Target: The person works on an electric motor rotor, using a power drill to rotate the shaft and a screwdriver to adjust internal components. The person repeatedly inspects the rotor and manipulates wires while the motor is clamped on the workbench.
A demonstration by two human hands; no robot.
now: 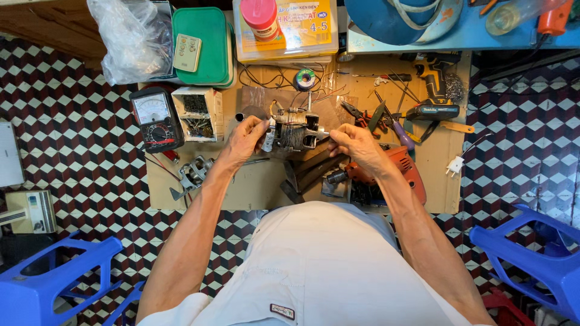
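My pale shorts (314, 265) fill the foreground; beyond them, over the wooden board (254, 187), both hands grip a small electric motor (293, 134). Left hand (244, 140) clasps its casing, right hand (356, 142) pinches the shaft end. Seemingly mid-inspection; turning it calls for a steady hold.

surface: low wooden board (254, 193) on patterned tile floor (78, 151)
on board: multimeter (156, 118), screw box (197, 113), solder spool (305, 78), pliers (356, 113), cordless drill (436, 90), orange drill (396, 172)

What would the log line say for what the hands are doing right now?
left hand: grips small motor | right hand: pinches motor's shaft end | beside: multimeter, orange drill
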